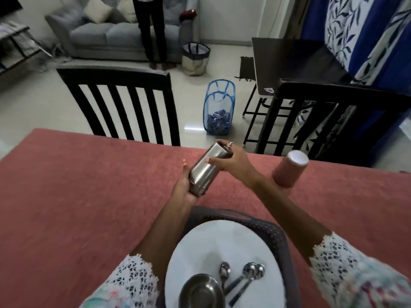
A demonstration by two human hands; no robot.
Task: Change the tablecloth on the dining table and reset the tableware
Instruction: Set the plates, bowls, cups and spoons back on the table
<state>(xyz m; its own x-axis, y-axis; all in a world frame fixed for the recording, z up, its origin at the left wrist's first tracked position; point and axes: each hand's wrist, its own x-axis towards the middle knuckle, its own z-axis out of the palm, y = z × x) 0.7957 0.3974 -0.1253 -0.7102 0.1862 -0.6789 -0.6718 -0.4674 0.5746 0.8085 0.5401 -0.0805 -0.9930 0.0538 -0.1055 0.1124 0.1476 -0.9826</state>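
Note:
A steel bottle (205, 168) is tilted in the air above the red tablecloth (89, 185). My left hand (184, 185) cups its lower end from beneath. My right hand (231, 158) grips its upper end, fingers curled round it. A pink tumbler (289, 170) stands upside down on the cloth to the right. Near me a white plate (222, 247) lies on a dark placemat (275, 232). The plate carries a steel bowl (201, 292) and three spoons (242, 276).
Two black slatted chairs (124, 103) (329, 116) stand at the table's far side. A blue mesh hamper (219, 107) with blue cloth sits on the floor beyond. Further back are a basket (195, 58), a grey sofa (111, 34), a standing person (153, 30) and a dark side table (289, 63).

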